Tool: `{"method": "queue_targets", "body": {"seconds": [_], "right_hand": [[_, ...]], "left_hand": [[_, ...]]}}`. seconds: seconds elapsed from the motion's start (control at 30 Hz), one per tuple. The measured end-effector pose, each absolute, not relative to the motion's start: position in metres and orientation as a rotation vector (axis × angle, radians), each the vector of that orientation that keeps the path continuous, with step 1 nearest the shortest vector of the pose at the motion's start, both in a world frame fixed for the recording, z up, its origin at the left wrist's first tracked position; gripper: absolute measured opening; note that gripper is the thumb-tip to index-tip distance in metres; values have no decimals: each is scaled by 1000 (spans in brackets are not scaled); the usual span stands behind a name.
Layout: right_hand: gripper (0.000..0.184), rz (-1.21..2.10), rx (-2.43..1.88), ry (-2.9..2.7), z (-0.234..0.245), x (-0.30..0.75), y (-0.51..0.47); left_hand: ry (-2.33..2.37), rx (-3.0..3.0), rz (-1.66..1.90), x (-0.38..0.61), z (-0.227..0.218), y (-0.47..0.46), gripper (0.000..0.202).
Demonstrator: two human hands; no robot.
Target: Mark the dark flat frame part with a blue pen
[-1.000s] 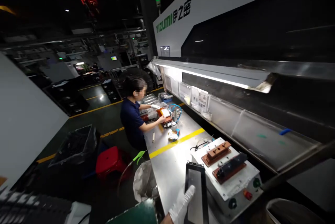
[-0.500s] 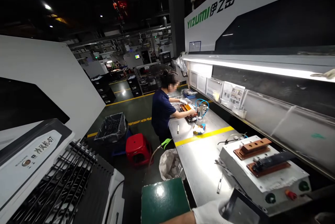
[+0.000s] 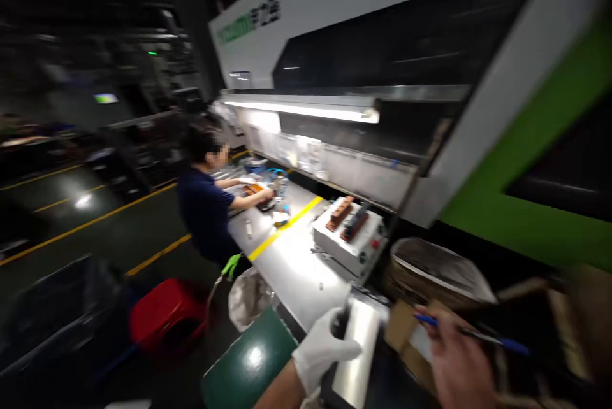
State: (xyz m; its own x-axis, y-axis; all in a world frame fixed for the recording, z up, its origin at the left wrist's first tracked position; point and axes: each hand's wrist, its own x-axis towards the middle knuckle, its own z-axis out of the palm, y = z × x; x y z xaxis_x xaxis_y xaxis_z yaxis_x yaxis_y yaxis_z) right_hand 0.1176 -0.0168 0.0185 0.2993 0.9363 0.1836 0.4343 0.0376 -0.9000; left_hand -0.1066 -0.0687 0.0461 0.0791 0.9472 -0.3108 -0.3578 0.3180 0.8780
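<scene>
A white and green machine (image 3: 430, 46) runs along the right side of a dim factory hall, a lit lamp strip (image 3: 306, 109) glowing under its edge. Below it stretches a long steel workbench (image 3: 291, 256), crossed by a yellow line (image 3: 282, 230). At the far end a co-worker in a dark shirt (image 3: 205, 205) stands at the bench, both arms reaching over orange parts. A red stool (image 3: 165, 316) and a pale bag (image 3: 248, 297) sit on the floor beside the bench, with a green board (image 3: 248, 364) nearer the camera. A white box with brown blocks on top (image 3: 351, 237) rests on the bench, near a round bin (image 3: 430, 272). At the bottom edge, the wearer's gloved left hand (image 3: 320, 351) grips a flat dark-framed panel (image 3: 356, 358) at its left rim, held just over the near end of the bench. The bare right hand (image 3: 454, 361) pinches a blue pen (image 3: 473, 332) above cardboard (image 3: 406, 339); the picture is blurred.
</scene>
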Motion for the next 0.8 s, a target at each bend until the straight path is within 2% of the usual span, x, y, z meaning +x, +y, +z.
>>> {"method": "queue_targets", "body": {"seconds": [0.07, 0.2, 0.37, 0.6, 0.8], "right_hand": [[54, 727, -1479, -1127, 27, 121, -15], [49, 927, -1343, -986, 48, 115, -11], [49, 962, -1438, -1061, 58, 111, -17], [52, 981, -1452, -1069, 62, 114, -17], [43, 901, -1418, -1011, 60, 118, -20]], "left_hand": [[1006, 742, 1027, -108, 51, -66, 69], [978, 807, 922, -106, 61, -62, 60], [1062, 872, 787, -99, 79, -63, 55], [1071, 942, 750, -97, 81, -55, 60], [1052, 955, 746, -94, 85, -55, 58]]}}
